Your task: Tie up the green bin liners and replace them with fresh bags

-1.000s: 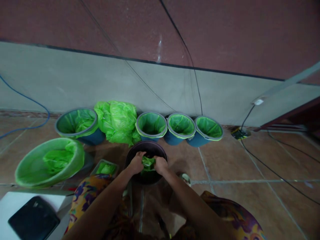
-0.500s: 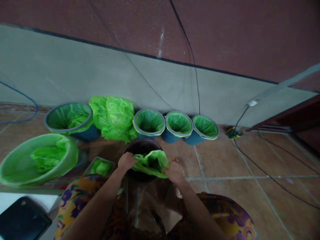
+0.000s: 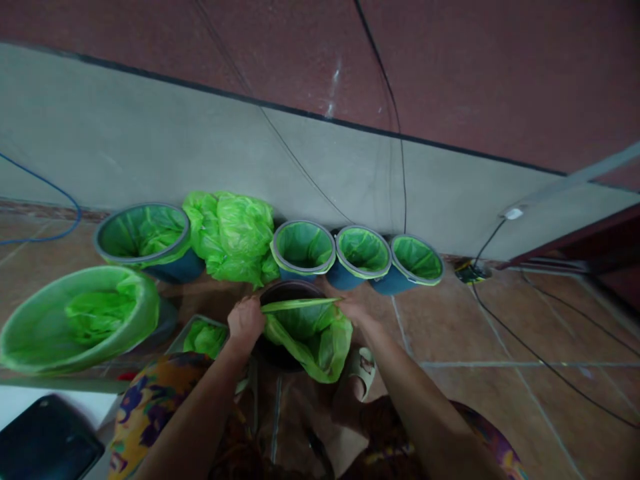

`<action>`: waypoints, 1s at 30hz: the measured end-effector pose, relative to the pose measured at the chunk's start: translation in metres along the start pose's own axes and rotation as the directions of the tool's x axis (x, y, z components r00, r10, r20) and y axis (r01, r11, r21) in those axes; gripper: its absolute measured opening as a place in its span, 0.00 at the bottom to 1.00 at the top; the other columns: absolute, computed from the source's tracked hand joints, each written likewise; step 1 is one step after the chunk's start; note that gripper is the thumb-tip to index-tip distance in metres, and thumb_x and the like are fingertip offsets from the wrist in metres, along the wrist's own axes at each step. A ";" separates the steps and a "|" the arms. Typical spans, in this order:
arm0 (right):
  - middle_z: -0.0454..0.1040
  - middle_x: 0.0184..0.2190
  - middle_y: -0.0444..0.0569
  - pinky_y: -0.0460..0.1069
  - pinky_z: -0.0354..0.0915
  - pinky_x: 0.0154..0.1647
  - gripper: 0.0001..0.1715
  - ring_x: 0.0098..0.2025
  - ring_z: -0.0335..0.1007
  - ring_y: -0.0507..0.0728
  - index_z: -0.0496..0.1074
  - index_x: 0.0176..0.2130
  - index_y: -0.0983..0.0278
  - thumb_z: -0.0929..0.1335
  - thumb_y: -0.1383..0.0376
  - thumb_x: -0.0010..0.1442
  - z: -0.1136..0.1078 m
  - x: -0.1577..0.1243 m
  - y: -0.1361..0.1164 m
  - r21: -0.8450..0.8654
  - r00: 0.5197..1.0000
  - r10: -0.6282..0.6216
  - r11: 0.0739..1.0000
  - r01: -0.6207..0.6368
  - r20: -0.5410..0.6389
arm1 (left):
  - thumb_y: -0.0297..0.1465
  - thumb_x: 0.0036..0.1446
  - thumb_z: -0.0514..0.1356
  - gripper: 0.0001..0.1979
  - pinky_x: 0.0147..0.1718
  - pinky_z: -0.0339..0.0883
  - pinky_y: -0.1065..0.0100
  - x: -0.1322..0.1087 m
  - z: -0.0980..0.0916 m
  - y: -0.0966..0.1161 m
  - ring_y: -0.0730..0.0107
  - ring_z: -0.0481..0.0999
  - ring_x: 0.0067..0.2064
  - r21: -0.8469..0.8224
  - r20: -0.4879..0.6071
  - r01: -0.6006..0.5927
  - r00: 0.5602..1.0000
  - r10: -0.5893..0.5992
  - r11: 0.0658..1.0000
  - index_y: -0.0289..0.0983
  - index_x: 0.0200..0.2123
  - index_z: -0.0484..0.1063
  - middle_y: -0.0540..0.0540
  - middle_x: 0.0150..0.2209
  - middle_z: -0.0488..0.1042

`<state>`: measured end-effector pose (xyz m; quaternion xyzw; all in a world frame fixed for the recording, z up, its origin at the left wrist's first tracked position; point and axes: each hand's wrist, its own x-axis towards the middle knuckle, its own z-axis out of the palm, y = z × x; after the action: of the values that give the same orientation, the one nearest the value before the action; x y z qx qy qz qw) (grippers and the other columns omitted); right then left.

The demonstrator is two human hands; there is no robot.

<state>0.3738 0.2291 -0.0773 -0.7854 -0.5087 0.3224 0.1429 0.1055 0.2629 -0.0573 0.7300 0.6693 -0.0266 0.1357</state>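
A green plastic bag [image 3: 325,343] hangs over a dark round bin [image 3: 275,353] between my knees, its mouth spread open. My left hand [image 3: 246,321] is closed on the bag's edge at the bin's left rim. On the other side, my right hand [image 3: 354,310] grips the same edge, which is stretched straight between the two hands. The lower part of the bag droops over the bin's near right side. Much of the bin's inside is hidden by the bag.
Three blue bins [image 3: 363,250] with green liners line the wall. Left of them are a green bag heap [image 3: 235,233], a wider lined bin [image 3: 143,233], a large green-lined bin [image 3: 30,327] and a small tray [image 3: 183,340]. A black cable [image 3: 530,353] crosses the floor rightward.
The bag's mouth has opened wider and its far edge is now taut. Both hands have moved up slightly, and the bag's loose side hangs lower toward me. The view has shifted a little.
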 end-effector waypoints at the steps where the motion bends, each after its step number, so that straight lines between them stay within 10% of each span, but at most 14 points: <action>1: 0.75 0.22 0.48 0.48 0.66 0.31 0.11 0.30 0.72 0.56 0.77 0.32 0.65 0.65 0.65 0.55 -0.001 -0.004 0.005 0.001 1.000 0.013 1.000 -0.013 0.007 | 0.22 0.54 0.49 0.16 0.41 0.68 0.63 0.001 -0.002 -0.001 0.54 0.76 0.46 -0.002 -0.036 0.015 0.999 -0.015 1.000 0.33 0.40 0.75 0.37 0.42 0.77; 7: 0.78 0.35 0.60 0.55 0.65 0.41 0.14 0.42 0.73 0.65 0.77 0.37 0.67 0.71 0.69 0.47 0.008 -0.024 -0.007 -0.252 0.994 0.103 0.961 -0.112 -0.048 | 0.27 0.56 0.52 0.17 0.41 0.68 0.62 0.014 0.001 -0.005 0.52 0.77 0.45 -0.250 0.005 0.177 0.983 -0.182 0.952 0.35 0.45 0.74 0.37 0.42 0.78; 11: 0.75 0.47 0.59 0.55 0.59 0.53 0.18 0.52 0.67 0.62 0.74 0.46 0.64 0.67 0.69 0.54 0.022 -0.026 -0.025 -0.438 0.976 -0.216 0.882 0.175 -0.044 | 0.29 0.55 0.54 0.16 0.40 0.67 0.65 0.021 0.012 -0.006 0.56 0.77 0.45 -0.371 0.033 0.183 0.982 -0.184 0.910 0.38 0.45 0.76 0.40 0.41 0.79; 21: 0.77 0.27 0.47 0.44 0.59 0.30 0.12 0.29 0.69 0.52 0.77 0.30 0.65 0.65 0.64 0.58 0.015 0.018 -0.004 0.103 0.989 -0.124 0.986 0.133 -0.085 | 0.33 0.37 0.64 0.21 0.33 0.67 0.69 0.034 0.008 -0.032 0.65 0.76 0.33 -0.790 0.300 0.104 0.925 0.233 0.604 0.32 0.38 0.76 0.47 0.30 0.78; 30: 0.77 0.27 0.45 0.44 0.61 0.32 0.13 0.31 0.70 0.52 0.76 0.30 0.64 0.64 0.62 0.56 0.014 0.028 0.005 0.182 0.984 -0.145 0.970 0.162 -0.100 | 0.46 0.37 0.67 0.28 0.33 0.66 0.69 0.033 -0.018 -0.033 0.65 0.75 0.34 -0.787 0.368 0.101 0.869 0.332 0.609 0.33 0.40 0.77 0.47 0.32 0.78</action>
<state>0.3756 0.2507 -0.1006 -0.7396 -0.5285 0.3232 0.2629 0.0738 0.3010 -0.0524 0.6082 0.5062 0.0984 0.6034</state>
